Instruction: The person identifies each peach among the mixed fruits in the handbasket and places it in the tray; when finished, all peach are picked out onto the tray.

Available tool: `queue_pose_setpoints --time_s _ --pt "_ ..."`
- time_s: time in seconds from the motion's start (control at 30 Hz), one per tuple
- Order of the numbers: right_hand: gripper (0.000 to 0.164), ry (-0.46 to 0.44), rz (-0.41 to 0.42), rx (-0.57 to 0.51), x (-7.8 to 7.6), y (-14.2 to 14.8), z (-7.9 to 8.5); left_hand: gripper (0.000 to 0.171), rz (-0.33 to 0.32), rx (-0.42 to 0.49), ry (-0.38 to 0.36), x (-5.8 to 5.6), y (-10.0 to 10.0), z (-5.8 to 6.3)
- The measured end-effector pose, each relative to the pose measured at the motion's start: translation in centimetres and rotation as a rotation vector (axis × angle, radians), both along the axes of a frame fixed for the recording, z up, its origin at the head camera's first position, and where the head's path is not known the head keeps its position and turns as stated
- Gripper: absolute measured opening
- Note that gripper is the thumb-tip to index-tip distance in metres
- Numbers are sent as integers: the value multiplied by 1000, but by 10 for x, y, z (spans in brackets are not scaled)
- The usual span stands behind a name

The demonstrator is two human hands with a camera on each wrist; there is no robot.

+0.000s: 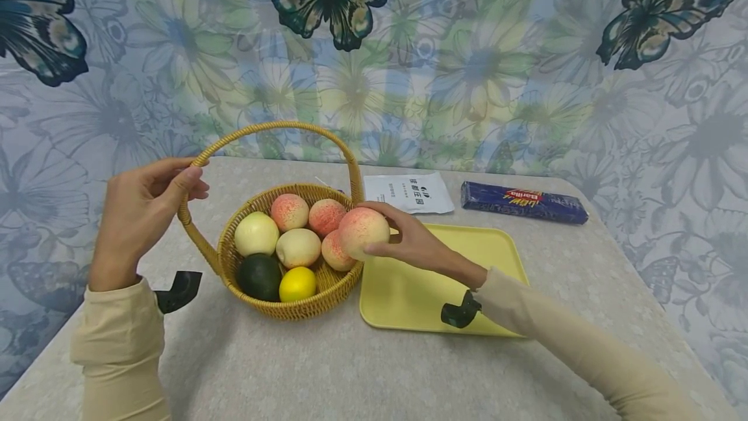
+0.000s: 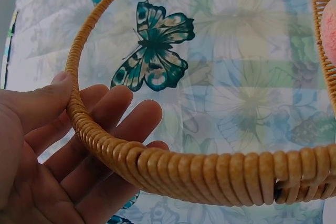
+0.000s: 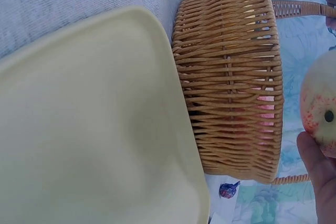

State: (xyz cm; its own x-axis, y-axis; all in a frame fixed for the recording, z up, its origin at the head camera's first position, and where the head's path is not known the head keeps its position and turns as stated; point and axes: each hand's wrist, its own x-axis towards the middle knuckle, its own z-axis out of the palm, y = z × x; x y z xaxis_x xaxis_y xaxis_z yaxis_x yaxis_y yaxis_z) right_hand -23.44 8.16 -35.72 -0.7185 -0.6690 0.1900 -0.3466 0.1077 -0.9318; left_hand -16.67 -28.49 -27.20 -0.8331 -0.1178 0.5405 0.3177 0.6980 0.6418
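Pinching the handle (image 1: pixel 280 125), the left hand (image 1: pixel 143 210) seemingly steadied the basket (image 1: pixel 292 310); the right hand (image 1: pixel 411 236) gripped a peach (image 1: pixel 362 232), apparently mid-transfer, next needing careful clearance!

The peach (image 1: pixel 363 232) is round and pale yellow with a speckled pinkish-red blush and a small dark spot at one end; the right hand (image 1: pixel 417 239) holds it at the basket's right rim. The basket (image 1: pixel 292 310) is round, woven and golden brown, standing on the counter (image 1: pixel 280 369) with more fruit (image 1: pixel 299 249) inside. Its tall handle (image 1: pixel 274 126) arches upright, gripped on the left side by the left hand (image 1: pixel 140 206).
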Motion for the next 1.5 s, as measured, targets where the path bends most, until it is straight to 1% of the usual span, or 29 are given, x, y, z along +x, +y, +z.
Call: queue_pose_setpoints --time_s 0.07,0.27,0.43,0.57,0.77,1.03,1.17,1.27,1.33,1.5 --pt "65 -7 -18 -23 0 3 1 29 -2 -1 3 0 0 0" --pt "61 39 -92 -30 -2 12 -1 29 -14 0 1 -1 -1 -1" --pt "62 37 -101 -48 -4 20 -6 29 -26 11 -3 -2 -2 -1" --pt "67 29 -113 -51 -4 26 -8 29 -24 16 -6 -1 -2 -1" --pt "80 43 -159 -19 -5 37 -11 29 -20 15 -4 0 -2 -1" --pt "69 82 -213 -10 -11 48 -14 29 -26 18 -1 0 -2 -2" --pt "70 108 -239 20 -17 52 -16 29 -26 19 0 0 -2 -2" --pt "72 110 -251 38 -21 55 -17 29 -26 21 -1 -1 -2 -2" --pt "72 96 -247 41 -23 56 -17 29 -26 21 -1 -1 -2 -2" --pt "69 68 -236 54 -17 54 -5 29 -31 16 3 -2 -2 -2"
